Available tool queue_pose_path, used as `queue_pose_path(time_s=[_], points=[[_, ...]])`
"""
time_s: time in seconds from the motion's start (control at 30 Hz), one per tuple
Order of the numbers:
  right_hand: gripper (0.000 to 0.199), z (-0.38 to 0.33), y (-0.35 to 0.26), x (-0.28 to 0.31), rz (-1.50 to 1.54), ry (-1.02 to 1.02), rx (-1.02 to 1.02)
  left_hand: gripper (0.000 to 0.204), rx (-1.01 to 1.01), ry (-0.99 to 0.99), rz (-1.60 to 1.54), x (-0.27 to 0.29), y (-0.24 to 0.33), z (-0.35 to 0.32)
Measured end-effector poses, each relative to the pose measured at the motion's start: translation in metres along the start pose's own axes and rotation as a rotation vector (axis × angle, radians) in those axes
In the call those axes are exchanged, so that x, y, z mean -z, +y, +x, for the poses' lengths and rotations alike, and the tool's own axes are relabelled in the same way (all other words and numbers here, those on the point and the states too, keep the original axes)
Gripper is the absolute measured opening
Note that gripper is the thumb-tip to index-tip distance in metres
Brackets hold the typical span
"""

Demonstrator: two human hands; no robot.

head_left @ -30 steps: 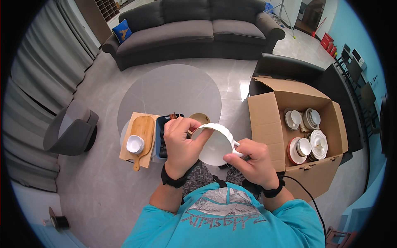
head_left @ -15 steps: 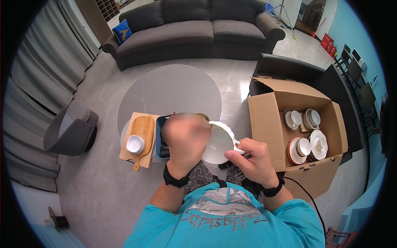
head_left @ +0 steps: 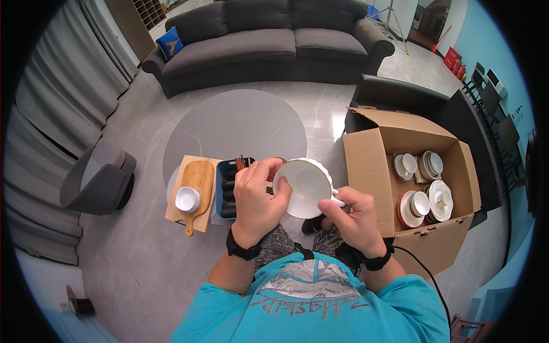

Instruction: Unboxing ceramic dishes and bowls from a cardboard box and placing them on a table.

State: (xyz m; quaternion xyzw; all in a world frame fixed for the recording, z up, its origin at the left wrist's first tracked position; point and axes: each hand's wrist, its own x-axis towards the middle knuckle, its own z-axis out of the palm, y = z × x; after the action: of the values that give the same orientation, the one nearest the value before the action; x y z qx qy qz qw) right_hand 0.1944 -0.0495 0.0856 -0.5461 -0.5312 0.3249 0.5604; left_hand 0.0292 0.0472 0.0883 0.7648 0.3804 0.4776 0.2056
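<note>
Between my hands, above my lap, a white cup (head_left: 309, 191) with a wavy rim and a thin gold-coloured edge is tilted so that its inside shows. My left hand (head_left: 257, 197) is closed on the cup's left rim, thumb on the inside and fingers behind. The handle, on the cup's right, is pinched by my right hand (head_left: 357, 220). Nearest to my left hand is a blue bin (head_left: 219, 194) with black items and thin reddish-brown sticks, partly hidden by that hand.
Left of the bin, a wooden cutting board (head_left: 200, 168) carries small white bowls (head_left: 187, 199). At right, an opened cardboard box (head_left: 369, 171) contains stacked cups (head_left: 407, 163), bowls (head_left: 420, 203) and plates. A round grey table (head_left: 234, 123) and a dark sofa (head_left: 240, 51) lie ahead.
My left hand, blurred before, has come to rest on the cup's left rim. The cup has turned, showing more of its inside. My right hand stays at the handle.
</note>
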Motion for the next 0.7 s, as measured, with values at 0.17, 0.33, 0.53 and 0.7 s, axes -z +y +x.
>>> queue_pose_path(time_s=[0.17,0.33,0.53,0.7], points=[[0.027,0.0,0.005,0.003,-0.012,0.023,0.022,0.02,0.018,0.091,-0.061,0.001,0.002,-0.003],[0.026,0.002,0.007,0.005,-0.064,0.041,0.101,0.024,-0.049,0.109,-0.107,0.005,-0.016,-0.004],[0.023,0.002,0.006,0.004,-0.096,0.063,0.207,0.054,0.051,0.125,-0.29,0.001,-0.007,-0.01],[0.02,0.004,0.006,0.006,-0.185,0.082,0.329,0.06,0.023,-0.043,-0.232,-0.007,-0.006,-0.01]])
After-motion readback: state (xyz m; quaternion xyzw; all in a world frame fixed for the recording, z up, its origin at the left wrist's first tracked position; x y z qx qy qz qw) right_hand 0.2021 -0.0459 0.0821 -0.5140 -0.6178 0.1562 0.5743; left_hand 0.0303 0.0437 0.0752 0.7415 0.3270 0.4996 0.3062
